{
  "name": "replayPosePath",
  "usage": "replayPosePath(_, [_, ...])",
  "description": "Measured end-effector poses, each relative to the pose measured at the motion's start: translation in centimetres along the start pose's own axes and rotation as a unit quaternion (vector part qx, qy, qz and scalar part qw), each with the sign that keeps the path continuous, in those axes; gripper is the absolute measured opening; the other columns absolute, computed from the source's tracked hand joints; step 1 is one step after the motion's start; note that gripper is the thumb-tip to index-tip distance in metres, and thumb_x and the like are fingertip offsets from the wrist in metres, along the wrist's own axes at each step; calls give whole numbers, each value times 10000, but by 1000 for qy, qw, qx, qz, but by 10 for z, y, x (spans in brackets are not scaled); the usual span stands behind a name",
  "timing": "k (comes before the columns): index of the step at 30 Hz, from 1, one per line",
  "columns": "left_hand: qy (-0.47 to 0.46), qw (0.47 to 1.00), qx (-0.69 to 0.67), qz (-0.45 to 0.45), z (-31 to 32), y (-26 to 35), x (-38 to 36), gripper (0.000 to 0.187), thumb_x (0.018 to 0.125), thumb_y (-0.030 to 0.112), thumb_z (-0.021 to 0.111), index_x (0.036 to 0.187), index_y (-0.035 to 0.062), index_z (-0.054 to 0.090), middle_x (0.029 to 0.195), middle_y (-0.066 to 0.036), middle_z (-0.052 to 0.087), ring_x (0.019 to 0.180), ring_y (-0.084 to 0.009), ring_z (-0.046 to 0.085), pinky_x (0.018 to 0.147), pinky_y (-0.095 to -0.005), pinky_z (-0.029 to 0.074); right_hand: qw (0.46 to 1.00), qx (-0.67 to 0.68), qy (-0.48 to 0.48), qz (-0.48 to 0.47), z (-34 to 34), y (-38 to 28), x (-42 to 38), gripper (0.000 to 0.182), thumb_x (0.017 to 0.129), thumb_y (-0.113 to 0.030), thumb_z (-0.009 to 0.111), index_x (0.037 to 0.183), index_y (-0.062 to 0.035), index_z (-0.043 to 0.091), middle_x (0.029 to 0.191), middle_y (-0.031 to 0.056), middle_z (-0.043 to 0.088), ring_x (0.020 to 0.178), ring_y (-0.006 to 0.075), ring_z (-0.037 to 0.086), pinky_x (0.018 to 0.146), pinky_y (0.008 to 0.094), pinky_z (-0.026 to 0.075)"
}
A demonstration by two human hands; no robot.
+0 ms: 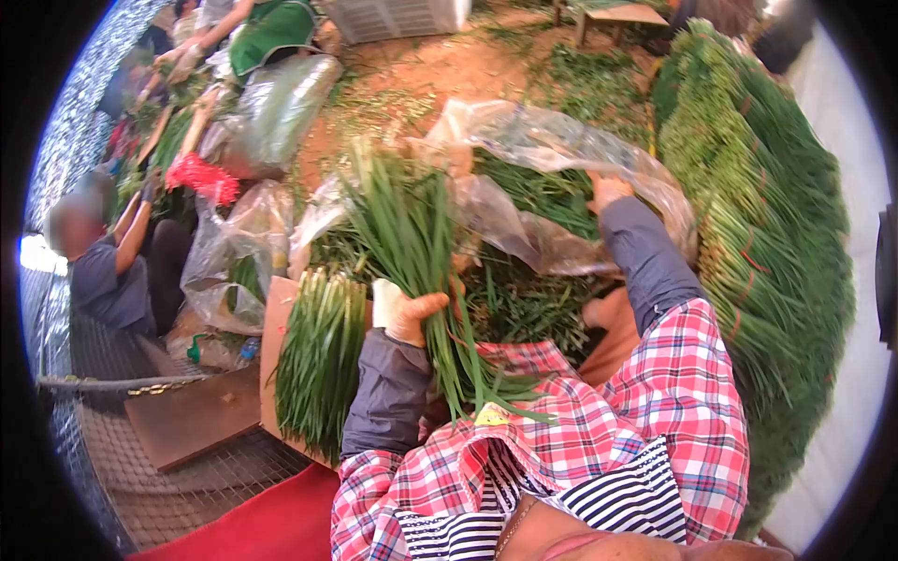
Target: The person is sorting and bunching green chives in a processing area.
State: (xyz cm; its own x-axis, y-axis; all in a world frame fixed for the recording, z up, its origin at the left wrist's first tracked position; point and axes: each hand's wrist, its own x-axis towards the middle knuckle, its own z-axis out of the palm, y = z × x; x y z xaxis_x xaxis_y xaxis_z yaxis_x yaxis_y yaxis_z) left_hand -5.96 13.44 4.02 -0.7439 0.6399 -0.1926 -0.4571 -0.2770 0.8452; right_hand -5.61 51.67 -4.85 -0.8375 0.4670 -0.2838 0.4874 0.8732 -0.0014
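Note:
My left hand (412,316) is closed around a bunch of garlic chives (407,220), its long green leaves pointing down toward my lap and its stalk ends up and away from me. My right hand (610,190) reaches to the opening of a clear plastic bag (645,182) with loose chives (543,194) inside. Its fingers curl down against the leaves, and their tips are hidden. Beside my left forearm, a neat stack of chives (323,360) lies on a cardboard piece (278,323), its pale cut ends facing away from me.
A tall heap of banded chive bundles (739,206) runs along my right. Leaf scraps (524,304) cover the ground before me. Co-workers sit at the left, one in a grey shirt (114,285), near more plastic bags (248,238). A pale crate (393,19) stands at the back.

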Motion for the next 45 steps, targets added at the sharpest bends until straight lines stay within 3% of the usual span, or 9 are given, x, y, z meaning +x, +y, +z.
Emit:
replayPosePath(9, [1,998,-43,-39,-10,5,0,529,565,-6,704,1060,-59,525,797,-145,611,604,-231,607,530,-329,520,948,-236,-119,-175,-52,-19,-65,243,791,-197,507,986,-227,648,949,60,639,880,217,618,702,338,502])
replayPosePath(13, [-26,998,18,-61,2,6,-3,622,611,87,702,1165,-33,444,828,-123,583,631,-237,592,548,-339,521,903,167,-195,-345,-41,-46,-127,831,691,-418,670,1347,-86,284,1140,173,550,1068,277,526,898,367,407])
replayPosePath(17, [-90,986,-6,-139,20,-9,-12,571,663,147,698,1160,6,454,951,-134,582,769,-243,603,590,-362,537,437,766,-352,-313,-9,-112,-143,699,695,-183,730,1288,-67,380,1093,150,570,1038,259,535,893,378,421])
replayPosePath(22, [-91,988,-10,-121,30,-24,-47,739,655,273,744,1234,19,361,1019,-125,560,863,-257,603,683,-358,534,339,896,-252,-137,-30,-149,-179,472,711,-162,721,1115,-28,517,1012,102,602,911,229,587,798,347,480])
replayPosePath(27, [39,989,117,-84,45,-56,-61,531,658,-31,691,1127,14,445,953,-83,571,762,-183,587,649,-282,496,242,948,-203,-47,-20,-180,-193,397,718,-134,715,1053,-19,534,902,88,621,742,218,615,674,324,522])
replayPosePath(32, [107,984,10,-143,43,-51,-62,333,669,-53,663,976,14,552,806,-81,602,587,-170,580,513,-283,486,508,838,-169,-103,-32,-153,-174,579,699,-113,714,1199,-8,441,1038,107,581,989,237,525,875,385,396])
replayPosePath(36, [77,982,122,-121,27,-31,-67,339,691,-23,644,1014,14,547,719,-43,575,531,-117,533,439,-243,420,522,848,80,-45,-49,-90,-140,1094,613,-209,795,1383,-67,32,1252,189,424,1083,264,468,896,381,410])
replayPosePath(40, [89,956,268,-82,12,-18,-73,295,674,-13,651,955,14,565,690,-29,567,488,-121,520,434,-243,415,727,658,73,-181,-106,-102,-169,1215,538,-257,829,1386,-90,-25,1309,234,347,1171,303,402,942,396,382])
replayPosePath(45, [71,846,518,107,-22,-12,-92,327,661,39,676,974,-6,594,883,-101,649,782,-173,622,679,-297,487,685,665,-83,-284,-72,-135,-147,1044,570,-157,797,1339,-31,102,1209,208,443,1126,312,414,936,361,354])
